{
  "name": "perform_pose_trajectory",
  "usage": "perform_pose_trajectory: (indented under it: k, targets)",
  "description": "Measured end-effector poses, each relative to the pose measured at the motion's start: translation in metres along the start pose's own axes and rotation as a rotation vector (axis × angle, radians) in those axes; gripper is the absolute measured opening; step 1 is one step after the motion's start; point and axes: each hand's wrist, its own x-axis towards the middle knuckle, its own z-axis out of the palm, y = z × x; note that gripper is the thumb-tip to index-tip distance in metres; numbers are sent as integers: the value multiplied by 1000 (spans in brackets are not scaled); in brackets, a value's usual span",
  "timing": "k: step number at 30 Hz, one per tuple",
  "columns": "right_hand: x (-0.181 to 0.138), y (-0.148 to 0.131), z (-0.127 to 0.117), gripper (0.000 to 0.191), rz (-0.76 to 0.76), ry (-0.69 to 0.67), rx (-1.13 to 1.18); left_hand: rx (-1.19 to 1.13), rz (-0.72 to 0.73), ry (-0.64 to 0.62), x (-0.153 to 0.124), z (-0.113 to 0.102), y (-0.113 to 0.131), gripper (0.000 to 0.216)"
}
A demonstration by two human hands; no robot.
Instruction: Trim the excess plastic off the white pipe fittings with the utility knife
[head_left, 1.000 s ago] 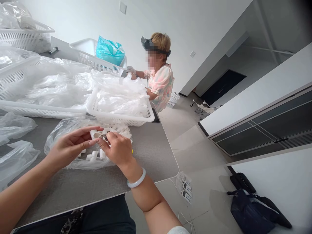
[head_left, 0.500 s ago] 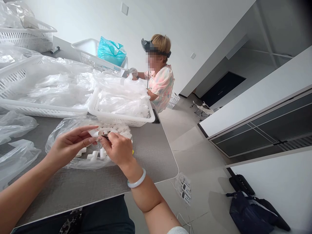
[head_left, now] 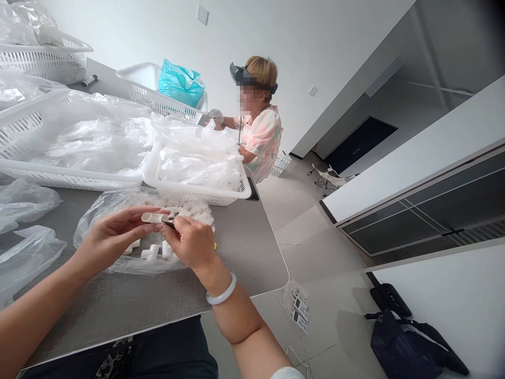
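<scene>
My left hand (head_left: 112, 235) pinches a short white plastic tube piece (head_left: 154, 217) between thumb and fingers. Curled shut against the tube's end, my right hand (head_left: 192, 242) holds a thin dark tool (head_left: 169, 223), with a pale bangle (head_left: 222, 291) on its wrist. Both hands hover over a clear plastic bag (head_left: 118, 210) spread on the grey table (head_left: 236, 247), with several white tube fittings (head_left: 158, 250) lying on it.
White baskets (head_left: 197, 192) stuffed with clear plastic bags stand behind the hands. A teal bag (head_left: 180, 83) sits in a far basket. Across the table a person (head_left: 258, 131) in a headset and gloves works. A dark bag (head_left: 410, 342) lies on the floor at right.
The white tube piece has turned a little in my left fingers and now lies more sideways. My right hand stays pressed to its end.
</scene>
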Motion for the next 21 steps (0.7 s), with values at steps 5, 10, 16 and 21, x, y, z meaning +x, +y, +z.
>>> perform_pose_trajectory:
  k: [5,10,16,21]
  targets:
    - [1,2,2,45,20,18,-13,-137,-33,-25,0,-2,2,22]
    - [-1,1,3,41,26,24,-16,-80,-24,6,1,0,3,32]
    - [-1,-2,1,37,27,35,-5,-71,9,15,2,1,3,46]
    - [0,-4,-4,39,53,3,37,-54,25,-5,2,-1,-1,46]
